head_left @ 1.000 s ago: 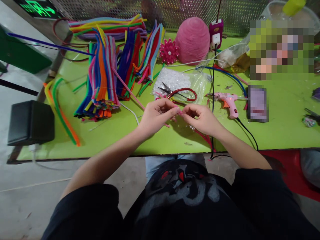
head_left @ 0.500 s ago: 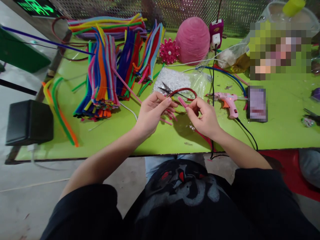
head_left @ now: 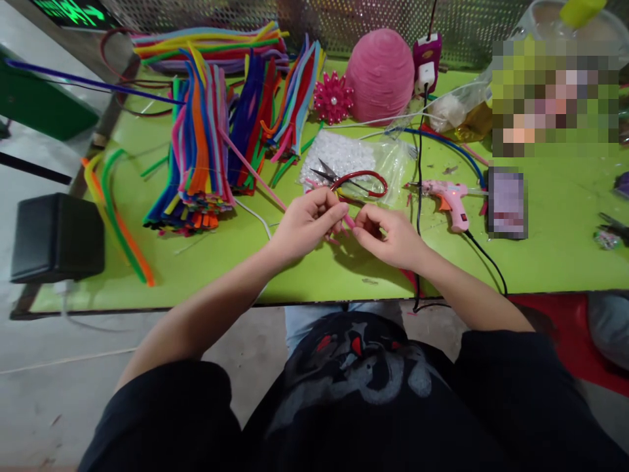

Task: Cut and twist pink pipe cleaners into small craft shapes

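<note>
Between my hands, low over the green table [head_left: 314, 282], is a short pink pipe cleaner piece [head_left: 349, 221]. My left hand [head_left: 310, 223] is closed with thumb and fingers pinching it from the left. My right hand [head_left: 388, 236] pinches its other end, fingers curled; part of the piece is hidden by the fingertips. Just beyond my hands lie red-handled scissors [head_left: 361, 183], blades pointing left, on a clear bag of white beads [head_left: 339, 156]. A long pink pipe cleaner [head_left: 255, 174] runs from the bundles toward my left hand.
Bundles of coloured pipe cleaners [head_left: 201, 144] lie at the left, beside a black box [head_left: 57, 237]. A pink dome [head_left: 381, 77] and a pink flower [head_left: 334, 98] stand at the back. To the right are a pink glue gun [head_left: 452, 200] with its cable and a phone [head_left: 507, 202].
My right hand has moved left and slightly down, close to my left hand. The pink piece, earlier held up in my right fingertips, now sits between both hands.
</note>
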{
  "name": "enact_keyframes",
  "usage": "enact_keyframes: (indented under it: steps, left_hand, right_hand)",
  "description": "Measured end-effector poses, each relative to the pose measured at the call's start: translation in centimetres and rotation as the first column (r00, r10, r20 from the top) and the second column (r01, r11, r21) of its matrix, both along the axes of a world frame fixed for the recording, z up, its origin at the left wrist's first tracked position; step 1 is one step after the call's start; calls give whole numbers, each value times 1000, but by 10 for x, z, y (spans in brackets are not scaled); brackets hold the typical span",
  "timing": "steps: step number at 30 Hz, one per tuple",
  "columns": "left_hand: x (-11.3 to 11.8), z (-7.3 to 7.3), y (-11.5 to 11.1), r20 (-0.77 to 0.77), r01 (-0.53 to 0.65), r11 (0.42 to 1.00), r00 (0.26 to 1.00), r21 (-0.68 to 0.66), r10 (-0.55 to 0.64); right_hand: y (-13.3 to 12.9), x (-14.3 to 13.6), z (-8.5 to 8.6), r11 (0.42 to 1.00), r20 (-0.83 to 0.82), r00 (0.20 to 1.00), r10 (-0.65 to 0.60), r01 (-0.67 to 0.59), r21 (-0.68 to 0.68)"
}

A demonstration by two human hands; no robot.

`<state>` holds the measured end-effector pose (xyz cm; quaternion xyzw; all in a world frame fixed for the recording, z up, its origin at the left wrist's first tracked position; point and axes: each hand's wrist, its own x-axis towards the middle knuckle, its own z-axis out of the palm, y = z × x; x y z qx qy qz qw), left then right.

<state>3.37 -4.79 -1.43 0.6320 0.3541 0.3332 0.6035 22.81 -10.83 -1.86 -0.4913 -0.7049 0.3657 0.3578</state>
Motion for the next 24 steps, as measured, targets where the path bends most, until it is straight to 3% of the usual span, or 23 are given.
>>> enact_keyframes:
  steps: [5,8,18,24]
  left_hand:
    - [-2,3,1,20,-45,999,999,19,45]
    - [-4,4,3,41,-82,996,996,28,81]
    - [-1,0,-2,37,26,998,999,-48,-25]
    - [-5,-2,-3,-147,191,975,974,117,-173]
  right_hand:
    - [4,7,0,997,27,997,76,-76,11]
    - [6,8,1,998,24,999,46,-47,39]
    - [9,10,-2,980,79,986,147,-156,124]
    - [9,10,-8,941,132,976,172,-203,270]
